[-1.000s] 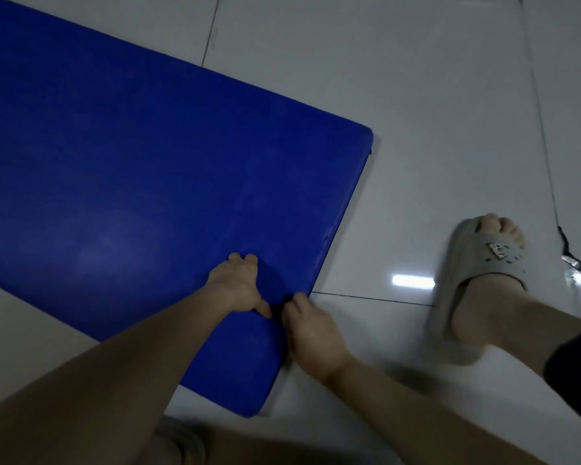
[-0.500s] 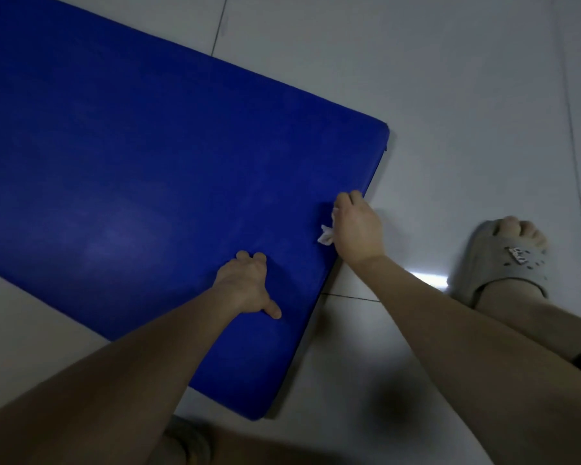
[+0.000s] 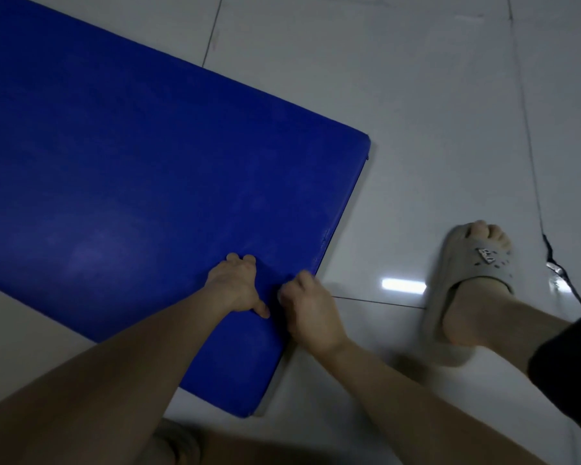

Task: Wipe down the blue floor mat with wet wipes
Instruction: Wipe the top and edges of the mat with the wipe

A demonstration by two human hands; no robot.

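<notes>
A: Blue floor mat [image 3: 131,179], position?

B: Flat on the white tiled floor [image 3: 416,112], skewed to the grout lines, with one corner near the person.

A: Hands?

B: Close together but not touching, at the mat's right edge. The left hand [image 3: 235,286] presses down on the mat, thumb splayed, gripping nothing. The right hand [image 3: 311,313] sits on the edge itself, fingers curled. Its underside is hidden, so I cannot tell if it holds anything.

A: Else?

B: A foot in a grey slipper [image 3: 477,280] on the floor, right of the mat and apart from it.
</notes>
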